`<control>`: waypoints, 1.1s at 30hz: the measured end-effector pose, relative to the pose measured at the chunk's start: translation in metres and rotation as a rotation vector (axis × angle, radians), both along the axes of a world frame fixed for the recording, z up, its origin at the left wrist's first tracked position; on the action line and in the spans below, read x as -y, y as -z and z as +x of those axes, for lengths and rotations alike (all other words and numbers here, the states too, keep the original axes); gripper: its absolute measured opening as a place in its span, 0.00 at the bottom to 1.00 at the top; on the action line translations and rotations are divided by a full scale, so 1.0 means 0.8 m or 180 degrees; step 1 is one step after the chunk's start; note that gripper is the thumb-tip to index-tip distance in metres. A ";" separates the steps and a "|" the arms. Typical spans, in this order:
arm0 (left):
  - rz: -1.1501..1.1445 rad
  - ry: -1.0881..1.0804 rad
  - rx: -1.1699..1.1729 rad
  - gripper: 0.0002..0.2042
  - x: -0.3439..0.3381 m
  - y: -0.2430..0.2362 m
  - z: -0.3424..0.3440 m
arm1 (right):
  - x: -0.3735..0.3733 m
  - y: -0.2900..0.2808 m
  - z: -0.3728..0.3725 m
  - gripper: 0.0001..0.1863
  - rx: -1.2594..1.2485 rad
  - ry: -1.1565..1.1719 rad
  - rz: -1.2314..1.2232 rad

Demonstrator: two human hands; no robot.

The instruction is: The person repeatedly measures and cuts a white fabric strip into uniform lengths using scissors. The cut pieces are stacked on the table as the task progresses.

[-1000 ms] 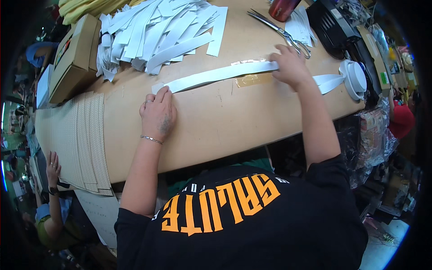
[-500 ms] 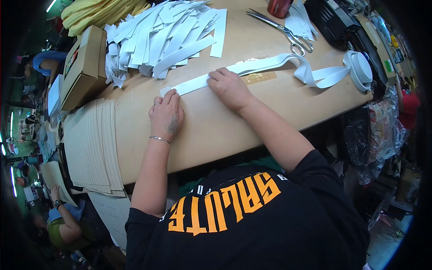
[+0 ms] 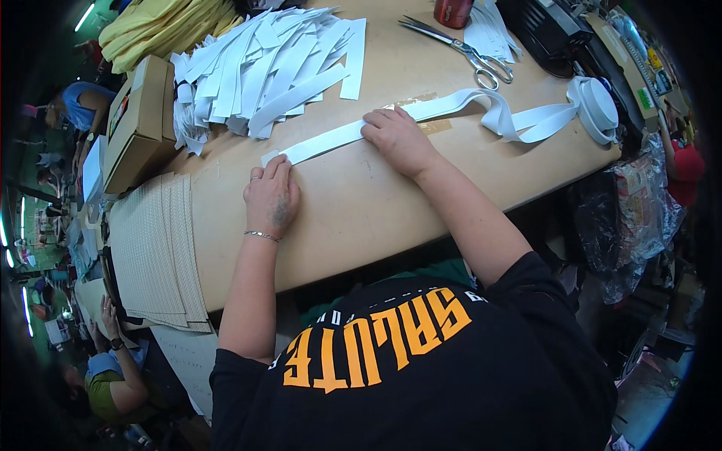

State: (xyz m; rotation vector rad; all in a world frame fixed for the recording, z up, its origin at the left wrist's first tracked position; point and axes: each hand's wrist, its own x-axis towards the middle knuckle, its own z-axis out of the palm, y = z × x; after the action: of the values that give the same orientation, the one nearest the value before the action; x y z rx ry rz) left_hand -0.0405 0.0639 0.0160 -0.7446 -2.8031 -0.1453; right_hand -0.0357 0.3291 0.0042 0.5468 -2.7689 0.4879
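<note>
A long white fabric tape (image 3: pixel 327 142) lies stretched across the table, doubled along part of its length. My left hand (image 3: pixel 271 193) pins its left end with the fingertips, fingers close together. Farther right, my right hand (image 3: pixel 400 141) is closed over the tape, thumb and fingers curled against it. Beyond that hand the tape rises in a loose wave and twists toward a white roll (image 3: pixel 596 110) at the table's right edge.
Cut white strips (image 3: pixel 274 68) are heaped at the back, beside yellow cloth (image 3: pixel 162 30) and a cardboard box (image 3: pixel 141 124). Scissors (image 3: pixel 460 49) lie behind the tape, near a red can (image 3: pixel 453 13). Patterned beige sheets (image 3: pixel 154 252) cover the left end. A co-worker (image 3: pixel 119 383) sits at lower left.
My right hand has slid a little to the right along the tape, away from my left hand. My left hand stays at the tape's end. The co-worker's hands have lifted.
</note>
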 end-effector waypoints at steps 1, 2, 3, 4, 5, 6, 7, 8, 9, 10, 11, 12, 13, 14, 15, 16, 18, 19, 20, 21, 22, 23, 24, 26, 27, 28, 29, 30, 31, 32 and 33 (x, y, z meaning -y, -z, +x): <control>0.0019 0.0011 0.0005 0.15 -0.001 -0.001 0.000 | -0.001 -0.002 0.000 0.08 0.0054 -0.0006 0.0024; 0.0038 0.0024 0.0009 0.15 -0.002 -0.002 0.000 | -0.001 -0.002 0.001 0.08 0.0026 -0.0010 0.0021; 0.0041 0.0029 0.0032 0.15 -0.002 -0.002 0.001 | 0.000 0.000 0.001 0.08 -0.0002 -0.0012 0.0018; 0.0049 0.0026 0.0047 0.15 -0.002 -0.004 0.002 | 0.000 -0.001 0.000 0.08 -0.0038 -0.0021 0.0020; 0.0058 0.0025 0.0061 0.14 -0.002 -0.005 0.003 | 0.000 0.000 0.000 0.08 -0.0040 0.0007 0.0066; 0.0049 0.0025 0.0046 0.15 -0.002 -0.005 0.002 | 0.000 0.001 -0.001 0.09 -0.0042 0.0036 0.0112; 0.0039 0.0025 0.0037 0.15 -0.001 -0.002 0.001 | 0.001 0.002 0.000 0.09 -0.0037 0.0064 0.0157; 0.0030 0.0025 0.0029 0.15 0.000 -0.001 0.001 | 0.002 0.002 0.000 0.09 -0.0027 0.0061 0.0147; 0.0028 -0.0007 0.0063 0.15 0.000 -0.001 0.000 | 0.003 0.001 0.000 0.10 -0.0018 0.0058 0.0137; 0.0037 -0.0042 0.0100 0.14 -0.002 -0.003 0.000 | 0.003 0.000 0.001 0.11 -0.0006 0.0052 0.0138; 0.0047 -0.0078 0.0136 0.14 -0.004 -0.006 0.001 | 0.003 -0.001 0.001 0.11 0.0029 0.0050 0.0212; -0.0027 -0.0147 0.0194 0.13 -0.006 -0.010 0.003 | 0.005 -0.003 0.001 0.11 0.0063 0.0046 0.0287; -0.0069 -0.0228 0.0238 0.12 -0.012 -0.016 0.003 | 0.003 -0.008 -0.001 0.11 0.0080 0.0029 0.0392; -0.0110 -0.0311 0.0281 0.12 -0.017 -0.022 0.004 | 0.003 -0.010 -0.002 0.11 0.0135 0.0022 0.0428; -0.0104 -0.0272 0.0156 0.11 -0.024 -0.025 0.002 | 0.005 -0.011 -0.001 0.11 0.0188 0.0014 0.0465; -0.0072 -0.0259 0.0018 0.10 -0.032 -0.029 0.000 | 0.005 -0.014 -0.002 0.10 0.0225 -0.0014 0.0529; 0.0267 -0.0076 -0.0265 0.09 -0.055 -0.032 -0.008 | 0.002 -0.007 -0.003 0.10 0.0083 -0.0024 0.0376; 0.0575 0.0081 -0.0414 0.08 -0.074 -0.029 -0.015 | 0.001 -0.003 -0.004 0.10 0.0021 -0.0046 0.0301; 0.0863 0.0225 -0.0554 0.07 -0.089 -0.026 -0.019 | 0.003 -0.002 -0.003 0.09 -0.0098 -0.0047 0.0256; 0.1023 0.0283 -0.0369 0.07 -0.104 -0.022 -0.027 | 0.003 -0.004 -0.005 0.08 -0.0107 -0.0064 0.0208; 0.1208 0.0334 -0.0164 0.07 -0.118 -0.014 -0.035 | 0.002 -0.005 -0.004 0.08 -0.0088 -0.0087 0.0180; 0.1399 0.0388 0.0035 0.07 -0.129 -0.004 -0.042 | 0.001 -0.006 -0.004 0.08 -0.0068 -0.0112 0.0155; 0.1568 0.0398 0.0059 0.08 -0.137 0.007 -0.049 | 0.000 -0.008 -0.003 0.08 -0.0009 -0.0096 0.0257; 0.1835 0.0462 0.0076 0.10 -0.147 0.020 -0.059 | -0.001 -0.002 -0.004 0.09 -0.0093 -0.0105 0.0152; 0.1710 0.0423 0.0094 0.12 -0.148 0.028 -0.059 | -0.004 0.002 -0.004 0.09 -0.0132 -0.0110 0.0098; 0.1544 0.0427 0.0147 0.14 -0.145 0.031 -0.058 | -0.004 0.007 -0.003 0.11 -0.0137 -0.0147 0.0094; 0.1378 0.0433 0.0201 0.16 -0.145 0.034 -0.056 | -0.006 0.010 -0.003 0.11 -0.0160 -0.0159 0.0025; 0.1169 0.0295 0.0429 0.18 -0.146 0.036 -0.056 | -0.008 0.012 -0.003 0.12 -0.0183 -0.0169 -0.0045; 0.0949 0.0171 0.0672 0.20 -0.148 0.025 -0.052 | -0.009 0.013 0.000 0.12 -0.0194 -0.0163 -0.0123; 0.0734 0.0054 0.0893 0.21 -0.150 0.015 -0.052 | -0.013 0.013 0.000 0.12 -0.0148 -0.0191 -0.0142; 0.0587 0.0036 0.0968 0.22 -0.153 0.011 -0.051 | -0.017 0.013 0.001 0.12 -0.0101 -0.0218 -0.0161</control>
State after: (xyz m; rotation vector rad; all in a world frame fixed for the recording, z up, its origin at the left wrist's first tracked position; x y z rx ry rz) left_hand -0.0812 0.1861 0.0068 -0.7488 -3.0112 -0.5545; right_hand -0.0352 0.3428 -0.0059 0.6336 -2.7071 0.5580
